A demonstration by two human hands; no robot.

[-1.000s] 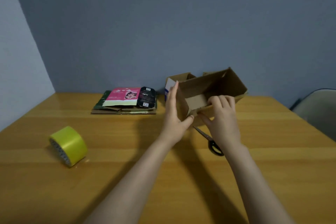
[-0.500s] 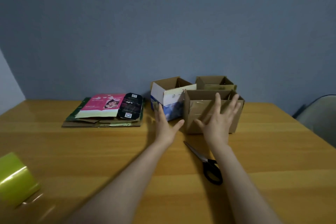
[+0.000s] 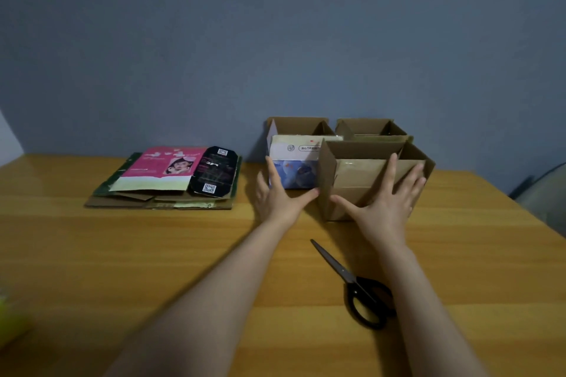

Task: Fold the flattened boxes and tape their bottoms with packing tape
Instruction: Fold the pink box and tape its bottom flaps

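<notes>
A brown folded box (image 3: 358,180) stands upright on the table, its top flaps open. My right hand (image 3: 386,205) lies flat against its near side with fingers spread. My left hand (image 3: 280,196) is open beside the box's left corner, thumb tip near that corner, in front of a white and blue folded box (image 3: 294,159). Another brown folded box (image 3: 370,128) stands behind. A stack of flattened boxes (image 3: 165,180), a pink one on top, lies to the left. The yellow-green tape roll (image 3: 9,318) shows blurred at the left edge.
Black-handled scissors (image 3: 355,288) lie on the wooden table (image 3: 122,269) between my forearms, blades pointing away. A grey-blue wall rises right behind the boxes. Part of a chair (image 3: 545,193) shows at the right edge.
The brown box went from held up and tilted to standing on the table beside the other boxes. Both hands opened flat. The view shifted right, so the tape roll slid to the left edge.
</notes>
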